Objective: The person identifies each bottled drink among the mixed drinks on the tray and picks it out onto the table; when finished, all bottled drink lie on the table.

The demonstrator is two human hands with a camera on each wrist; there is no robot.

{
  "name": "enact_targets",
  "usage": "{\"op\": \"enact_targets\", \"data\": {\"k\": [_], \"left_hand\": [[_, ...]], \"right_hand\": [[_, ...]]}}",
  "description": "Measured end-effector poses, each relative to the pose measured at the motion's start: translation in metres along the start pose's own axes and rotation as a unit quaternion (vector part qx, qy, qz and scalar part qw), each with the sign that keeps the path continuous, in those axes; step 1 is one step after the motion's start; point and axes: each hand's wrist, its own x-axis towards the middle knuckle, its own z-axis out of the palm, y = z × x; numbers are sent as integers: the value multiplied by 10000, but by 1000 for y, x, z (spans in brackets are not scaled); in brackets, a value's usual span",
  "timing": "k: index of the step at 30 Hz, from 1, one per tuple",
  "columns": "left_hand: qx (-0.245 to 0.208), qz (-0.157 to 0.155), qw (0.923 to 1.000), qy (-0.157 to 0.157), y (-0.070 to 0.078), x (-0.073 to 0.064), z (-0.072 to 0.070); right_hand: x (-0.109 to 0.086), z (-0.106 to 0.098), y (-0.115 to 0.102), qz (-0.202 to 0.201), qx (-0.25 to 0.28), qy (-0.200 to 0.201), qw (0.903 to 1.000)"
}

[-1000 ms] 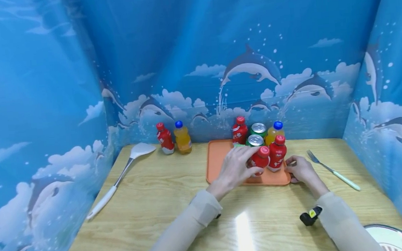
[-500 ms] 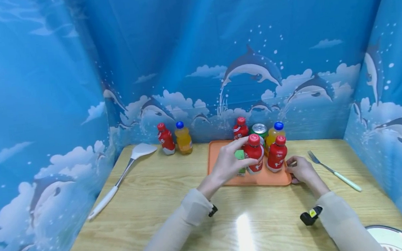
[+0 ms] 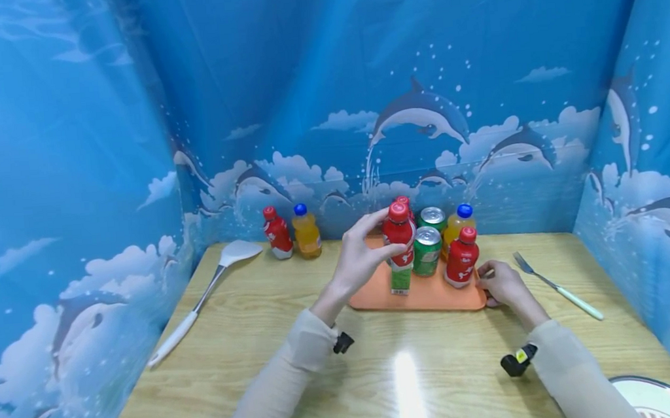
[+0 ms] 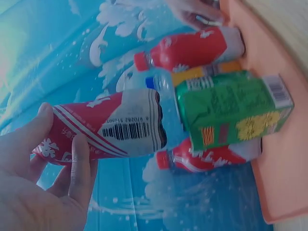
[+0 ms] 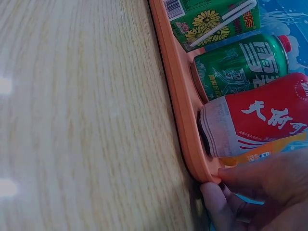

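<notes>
left grip [image 3: 352, 260]: thumb and fingers wrapped round a red bottle [image 3: 399, 235], up off the orange tray [image 3: 436, 299]
green carton [image 3: 400, 282]: down a bit, to that grip's right
right grip [image 3: 501, 282]: pinching the tray's near right corner

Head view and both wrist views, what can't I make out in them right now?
Plate, head view: cut off by the bottom edge.
Rear red bottle, head view: mostly hidden behind the held red bottle.
Green carton, head view: upper part hidden behind the held red bottle.
Yellow bottle, right wrist view: mostly hidden behind the front red bottle and right hand.
</notes>
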Motion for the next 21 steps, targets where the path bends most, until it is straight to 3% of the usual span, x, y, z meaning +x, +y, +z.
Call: {"op": "enact_targets", "data": {"k": [9, 21], "left_hand": [[-94, -237, 9975, 654, -12, 10, -31], [358, -738, 9885, 1268, -45, 21, -60]], "right_hand": [[0, 0, -1, 21, -49, 0, 10000], [-1, 1, -1, 1, -58, 35, 10000]]}}
